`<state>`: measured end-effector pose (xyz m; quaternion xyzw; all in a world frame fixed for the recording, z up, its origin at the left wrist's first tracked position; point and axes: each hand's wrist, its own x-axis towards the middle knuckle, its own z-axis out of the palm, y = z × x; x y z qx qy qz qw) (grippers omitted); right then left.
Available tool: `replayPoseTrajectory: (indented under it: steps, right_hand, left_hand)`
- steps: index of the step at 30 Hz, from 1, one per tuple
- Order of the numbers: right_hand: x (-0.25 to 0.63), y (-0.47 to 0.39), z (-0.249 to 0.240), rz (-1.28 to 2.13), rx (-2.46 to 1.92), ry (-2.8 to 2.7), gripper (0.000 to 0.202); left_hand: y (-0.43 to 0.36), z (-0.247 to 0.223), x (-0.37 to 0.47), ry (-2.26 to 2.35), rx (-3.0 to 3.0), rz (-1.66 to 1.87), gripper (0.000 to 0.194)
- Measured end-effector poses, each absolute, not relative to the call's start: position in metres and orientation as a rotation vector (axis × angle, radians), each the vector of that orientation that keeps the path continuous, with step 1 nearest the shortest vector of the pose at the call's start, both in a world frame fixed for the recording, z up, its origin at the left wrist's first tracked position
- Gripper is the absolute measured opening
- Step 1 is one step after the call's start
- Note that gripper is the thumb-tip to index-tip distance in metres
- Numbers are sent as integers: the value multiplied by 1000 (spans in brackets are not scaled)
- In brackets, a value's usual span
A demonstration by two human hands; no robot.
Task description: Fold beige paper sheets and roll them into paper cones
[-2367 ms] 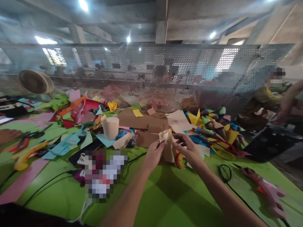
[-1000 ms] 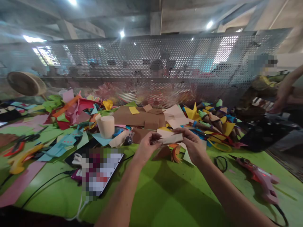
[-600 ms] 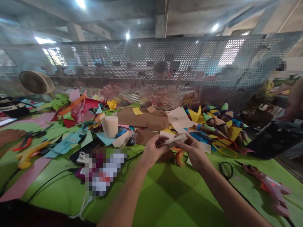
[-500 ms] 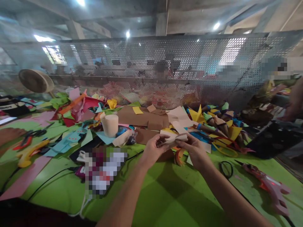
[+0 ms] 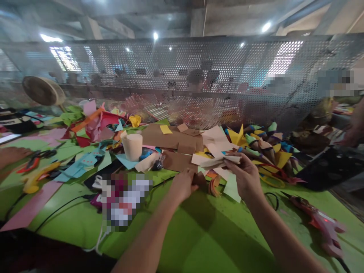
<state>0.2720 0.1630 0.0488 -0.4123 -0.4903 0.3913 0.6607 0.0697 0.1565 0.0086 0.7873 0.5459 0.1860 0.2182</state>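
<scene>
My right hand (image 5: pixel 248 177) pinches a folded cream paper piece (image 5: pixel 217 162) between thumb and fingers, above the green table. To its left, my left hand (image 5: pixel 184 185) is low over the table with curled fingers. They close at the edge of a small brown paper piece (image 5: pixel 201 182); the fingertips are partly hidden. Between the hands lies an orange fringed paper piece (image 5: pixel 214 185). A pale green sheet (image 5: pixel 232 188) rests beside my right wrist. Behind the hands are cream sheets (image 5: pixel 214 138) and a large brown sheet (image 5: pixel 159 139).
A cream cup-shaped roll (image 5: pixel 133 147) stands left of centre. A power strip (image 5: pixel 125 206) with cords lies nearer. A pink glue gun (image 5: pixel 321 223) is at right, a yellow one (image 5: pixel 40 177) at left, beside red-handled pliers (image 5: pixel 33 162). Another person's hand (image 5: pixel 13 155) shows at the left edge.
My left hand has let go of the folded cream paper and moved down to the brown paper. My right hand has carried the cream paper to the right.
</scene>
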Motion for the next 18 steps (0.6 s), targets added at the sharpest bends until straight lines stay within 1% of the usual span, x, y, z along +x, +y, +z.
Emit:
replayPoseTrajectory:
  steps: [7,11,18]
  right_hand:
    - [275,158,59,764,-922,-1198,15]
    - [276,154,59,756,-918,-1269,14]
    - [274,144,61,607,-1018,-1488,10]
  left_hand:
    - [164,22,52,1112,1796,892,29]
    - [163,24,52,951,1788,909,28]
    - [155,29,60,965,1909,948,31]
